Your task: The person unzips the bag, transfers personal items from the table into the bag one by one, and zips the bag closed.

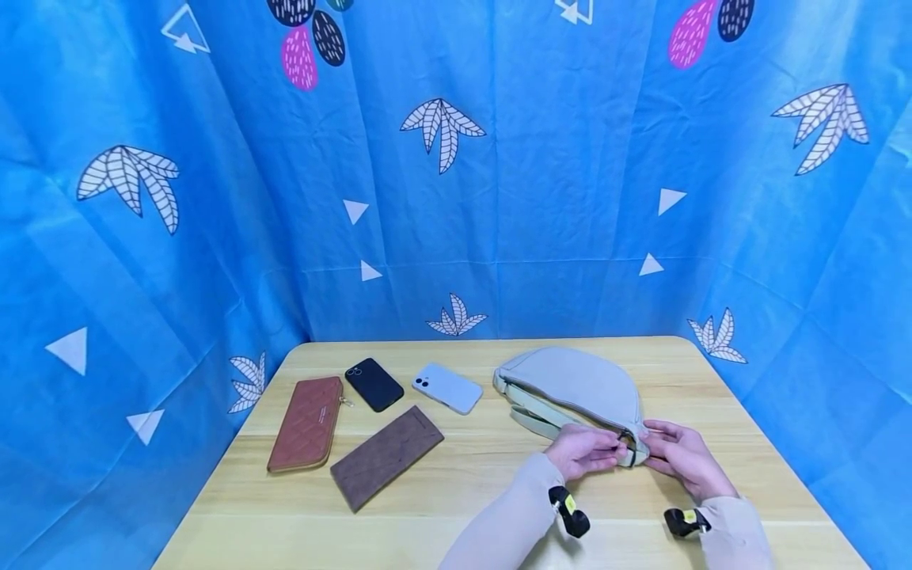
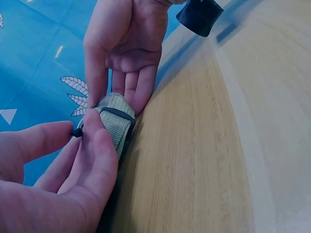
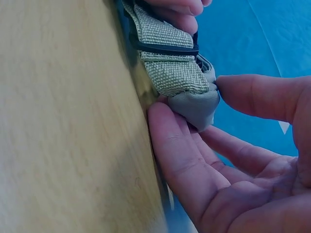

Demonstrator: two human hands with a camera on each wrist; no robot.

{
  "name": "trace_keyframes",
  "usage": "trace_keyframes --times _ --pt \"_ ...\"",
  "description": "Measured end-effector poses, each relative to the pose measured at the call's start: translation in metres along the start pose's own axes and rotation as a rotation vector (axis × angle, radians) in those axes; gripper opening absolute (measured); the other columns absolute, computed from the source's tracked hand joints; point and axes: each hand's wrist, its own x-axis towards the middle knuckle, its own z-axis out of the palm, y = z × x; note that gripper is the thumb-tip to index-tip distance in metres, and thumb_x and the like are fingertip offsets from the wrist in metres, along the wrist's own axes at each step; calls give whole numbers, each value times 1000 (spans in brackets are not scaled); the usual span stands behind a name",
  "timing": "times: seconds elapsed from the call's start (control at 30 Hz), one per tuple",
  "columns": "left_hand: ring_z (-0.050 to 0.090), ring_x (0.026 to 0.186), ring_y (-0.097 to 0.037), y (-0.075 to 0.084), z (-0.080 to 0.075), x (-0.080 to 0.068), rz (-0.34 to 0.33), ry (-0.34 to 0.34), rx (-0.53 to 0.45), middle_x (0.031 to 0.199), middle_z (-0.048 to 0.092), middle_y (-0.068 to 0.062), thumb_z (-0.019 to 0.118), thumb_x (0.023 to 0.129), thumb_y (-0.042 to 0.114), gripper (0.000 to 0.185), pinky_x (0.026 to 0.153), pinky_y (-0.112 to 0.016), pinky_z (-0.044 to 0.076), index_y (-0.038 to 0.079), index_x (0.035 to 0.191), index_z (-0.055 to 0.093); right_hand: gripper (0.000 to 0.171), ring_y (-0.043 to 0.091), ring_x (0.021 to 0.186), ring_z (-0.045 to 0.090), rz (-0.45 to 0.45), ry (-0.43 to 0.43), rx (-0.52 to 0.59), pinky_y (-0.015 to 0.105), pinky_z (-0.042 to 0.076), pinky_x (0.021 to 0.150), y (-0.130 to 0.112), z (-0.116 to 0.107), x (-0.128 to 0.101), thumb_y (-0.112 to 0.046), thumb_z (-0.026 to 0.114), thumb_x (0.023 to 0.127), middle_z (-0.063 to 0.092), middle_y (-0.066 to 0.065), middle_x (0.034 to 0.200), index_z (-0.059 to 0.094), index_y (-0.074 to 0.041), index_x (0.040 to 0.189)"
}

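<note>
A pale grey crescent-shaped waist bag lies at the right of the table, its long zipper facing the person. My left hand is at the bag's near right end. In the left wrist view its thumb and forefinger pinch a small black zipper pull, mostly hidden by the fingers. My right hand holds the grey tip of the bag between thumb and fingers, the fingers underneath. Beside it runs a light green woven strap with a black slider.
Left of the bag lie a white phone, a black phone, a reddish-brown zip wallet and a long dark brown wallet. All rest on the wooden table. Blue patterned cloth hangs around the back and sides.
</note>
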Motion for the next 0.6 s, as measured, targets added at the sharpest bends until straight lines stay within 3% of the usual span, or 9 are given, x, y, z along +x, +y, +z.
trace_keyframes --times 0.4,0.6 --pt "78 100 -34 2 -4 2 19 -6 -40 104 75 -29 69 89 -10 17 87 -36 64 -9 105 75 69 3 96 72 -45 -51 120 25 62 89 8 -8 0 -10 59 104 73 -6 102 21 21 151" --pt "78 98 -34 3 -6 3 29 -22 -32 103 75 -29 69 89 -10 17 85 -36 64 -11 105 74 65 4 104 71 -85 -158 202 25 60 93 13 -15 -2 -8 56 105 72 -10 110 22 21 152"
